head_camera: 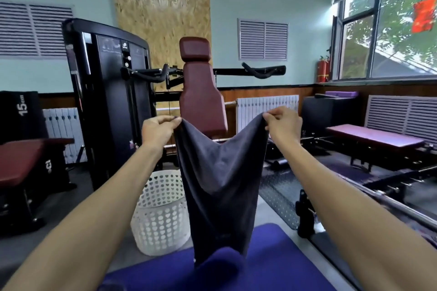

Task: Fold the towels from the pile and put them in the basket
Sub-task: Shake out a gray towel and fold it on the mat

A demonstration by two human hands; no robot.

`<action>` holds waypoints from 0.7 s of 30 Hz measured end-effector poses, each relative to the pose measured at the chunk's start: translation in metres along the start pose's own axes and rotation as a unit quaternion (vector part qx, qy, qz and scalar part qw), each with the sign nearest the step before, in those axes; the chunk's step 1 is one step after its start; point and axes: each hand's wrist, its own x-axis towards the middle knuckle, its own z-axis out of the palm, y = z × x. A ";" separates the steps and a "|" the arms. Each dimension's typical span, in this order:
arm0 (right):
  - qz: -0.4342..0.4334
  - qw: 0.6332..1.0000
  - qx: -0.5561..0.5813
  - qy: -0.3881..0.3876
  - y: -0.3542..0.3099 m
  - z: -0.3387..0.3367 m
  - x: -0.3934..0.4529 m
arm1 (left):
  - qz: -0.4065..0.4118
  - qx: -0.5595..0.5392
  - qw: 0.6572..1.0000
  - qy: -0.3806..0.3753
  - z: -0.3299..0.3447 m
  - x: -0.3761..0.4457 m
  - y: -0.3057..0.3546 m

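Holding dark grey towel (220, 186) up by its top corners, left hand (157, 129) and right hand (282, 123) pinching; soft cloth sags mid-edge beside perforated white plastic basket (160, 215).

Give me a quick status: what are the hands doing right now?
Left hand and right hand: each has a pinch grip on a top corner. Dark towel hangs unfolded, sagging between. White basket stands behind-left; nothing in the way.

Your path down to the white laundry basket (160, 217) is half screened by the hanging dark towel (220, 186). Open floor lies left of it; the weight machine (108, 92) stands close behind.
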 end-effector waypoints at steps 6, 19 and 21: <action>0.026 0.993 -0.082 -0.076 0.044 -0.037 -0.116 | -0.048 0.092 0.992 -0.072 -0.042 -0.118 -0.042; 0.078 0.972 -0.084 -0.207 0.096 -0.084 -0.245 | -0.111 0.099 0.974 -0.173 -0.085 -0.254 -0.101; 0.111 0.960 -0.109 -0.235 0.125 -0.079 -0.266 | -0.161 0.147 0.957 -0.190 -0.087 -0.265 -0.138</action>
